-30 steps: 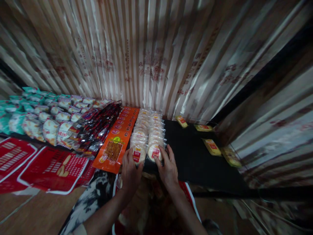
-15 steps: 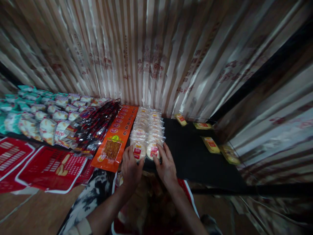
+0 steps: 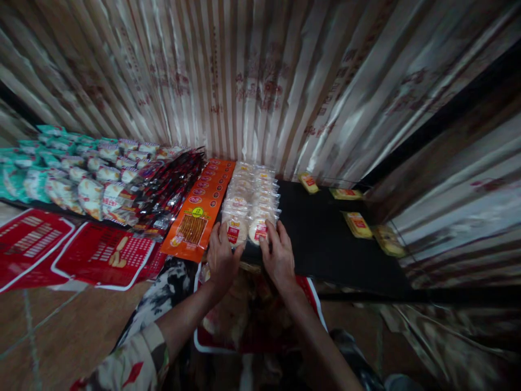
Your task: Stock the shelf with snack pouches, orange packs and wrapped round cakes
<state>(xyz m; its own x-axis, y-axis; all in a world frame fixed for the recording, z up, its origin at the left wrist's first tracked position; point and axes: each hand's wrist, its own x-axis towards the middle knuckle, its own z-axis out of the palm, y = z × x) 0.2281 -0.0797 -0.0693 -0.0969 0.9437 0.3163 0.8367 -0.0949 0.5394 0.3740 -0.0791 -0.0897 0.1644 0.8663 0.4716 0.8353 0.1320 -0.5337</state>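
Two rows of clear-wrapped round rice crackers [image 3: 239, 187] lean back one behind another on the black shelf board [image 3: 321, 244]. At the front of the left row, my left hand [image 3: 222, 259] has its fingers along the outer side of a rice cracker packet [image 3: 235, 231] and its thumb at the lower edge. My right hand [image 3: 280, 256] grips the front rice cracker packet [image 3: 257, 231] of the right row in the same way, mirrored. Both packets stand side by side, their red labels facing me. An orange snack packet [image 3: 197, 217] lies just left of them.
Left of it are dark red packets [image 3: 171, 187] and white and green bread packets [image 3: 90, 195]. Several yellow packets [image 3: 357, 224] lie on the right. A red basket [image 3: 313, 296] with packets sits below my arms. Striped curtain [image 3: 260, 81] hangs behind; red bags [image 3: 103, 255] hang at left.
My view has tilted down, so the shelf appears higher and slightly further right. Both hands stay at the front rice cracker packets, which show little movement.
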